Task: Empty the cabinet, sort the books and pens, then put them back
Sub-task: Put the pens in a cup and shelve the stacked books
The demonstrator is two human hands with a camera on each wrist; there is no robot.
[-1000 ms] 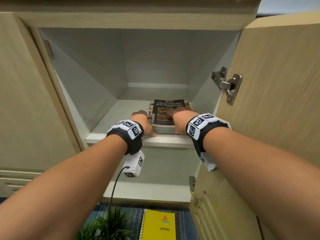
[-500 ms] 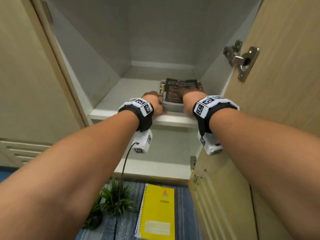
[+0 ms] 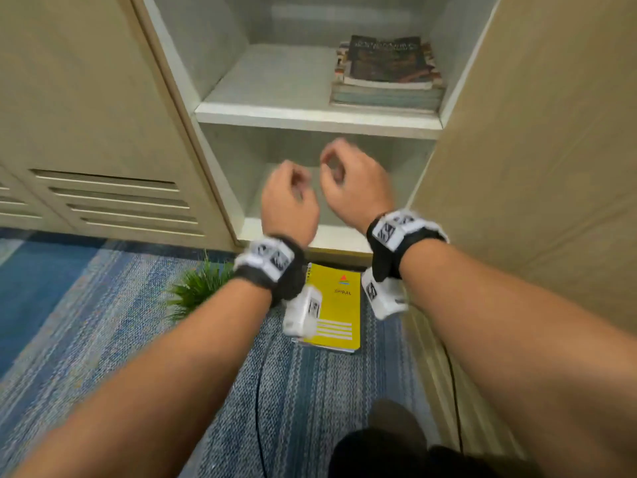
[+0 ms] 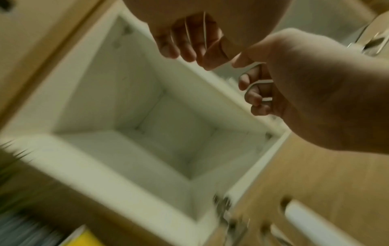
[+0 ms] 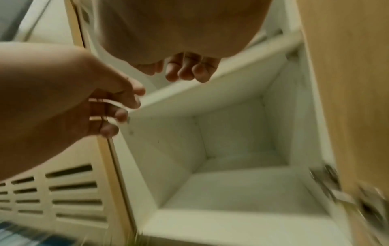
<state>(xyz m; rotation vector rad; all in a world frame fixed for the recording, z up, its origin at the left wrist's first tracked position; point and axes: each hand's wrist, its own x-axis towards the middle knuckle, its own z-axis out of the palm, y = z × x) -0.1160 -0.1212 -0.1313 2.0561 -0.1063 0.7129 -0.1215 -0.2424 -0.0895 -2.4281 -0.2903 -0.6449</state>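
A stack of books [image 3: 387, 74] with a dark magazine on top lies at the right of the cabinet's upper shelf [image 3: 310, 115]. A yellow spiral notebook [image 3: 336, 305] lies on the carpet in front of the cabinet. My left hand [image 3: 289, 194] and right hand [image 3: 348, 177] hang side by side in the air before the lower compartment [image 3: 331, 232]. Both have loosely curled fingers and hold nothing. In the left wrist view the left fingers [image 4: 185, 41] hang curled, with the right hand [image 4: 305, 91] beside them. The right wrist view shows the right fingers [image 5: 189, 69] likewise bare.
The cabinet door [image 3: 534, 132] stands open close on the right. A louvred panel [image 3: 113, 201] runs along the left. A small green plant [image 3: 200, 288] stands on the blue carpet beside the notebook. A black cable [image 3: 258, 391] trails over the floor.
Both hands let go of the book stack on the upper shelf and dropped down in front of the lower compartment. The head view tilted down toward the floor.
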